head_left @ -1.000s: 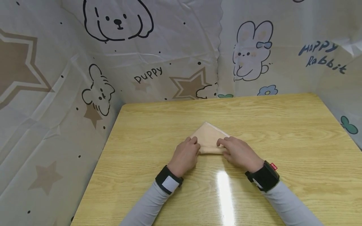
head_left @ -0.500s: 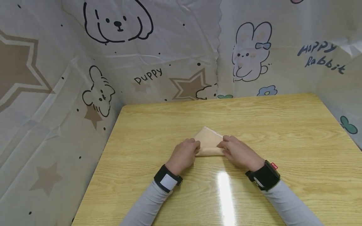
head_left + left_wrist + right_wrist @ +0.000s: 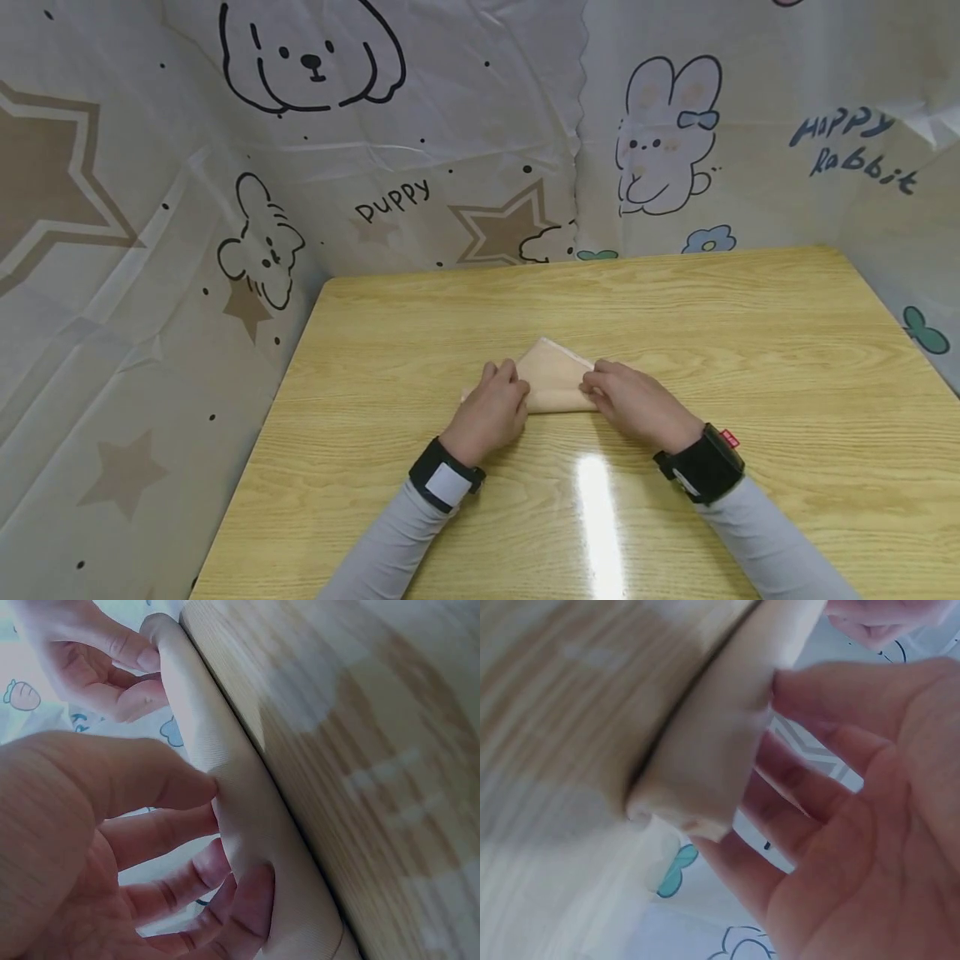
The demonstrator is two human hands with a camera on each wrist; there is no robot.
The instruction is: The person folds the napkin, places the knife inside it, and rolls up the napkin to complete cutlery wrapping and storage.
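A peach-coloured cloth (image 3: 553, 373) lies on the table, its far corner pointing away and its near side rolled into a thick straight edge. My left hand (image 3: 486, 415) grips the left part of that roll, thumb and fingers bent around it. On the right part, my right hand (image 3: 639, 407) pinches the roll between thumb and fingertips. The left wrist view shows the smooth rolled cloth (image 3: 236, 772) close along the wood, with the thumb against its side. In the right wrist view the roll's end (image 3: 690, 802) shows loose folded layers beside the fingers.
The wood-grain table (image 3: 390, 333) has a bright light reflection in front of the cloth. Behind and to the left hangs a pale printed sheet (image 3: 480, 108) with animal drawings and stars. Black straps (image 3: 701, 465) sit on both wrists over grey sleeves.
The cloth's far corner has drawn a little nearer and the flat part has shortened. The rolled near edge looks straighter. Both hands stay at the roll, with small finger shifts.
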